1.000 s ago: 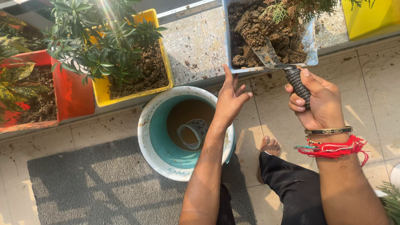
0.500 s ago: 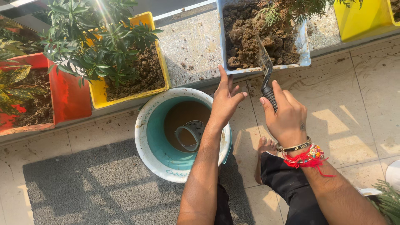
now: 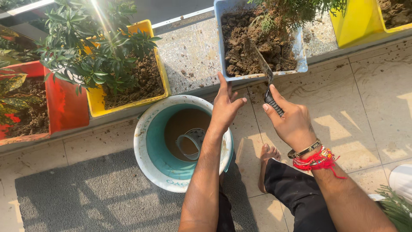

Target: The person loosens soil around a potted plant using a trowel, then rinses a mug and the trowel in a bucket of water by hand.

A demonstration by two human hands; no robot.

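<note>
Head view: tiled floor, grey mat; right hand grips trowel, left hand open.

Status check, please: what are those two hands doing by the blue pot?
Right hand grips trowel, blade in blue pot soil. Left hand open, empty, above bucket. Nothing between.

Trowel: grey blade, black ribbed handle. Planter: pale blue, brown soil. Bucket: white outside, teal inside, brown water. Neighbouring pots: yellow, red. Mat: grey. Wrist threads: red.
</note>
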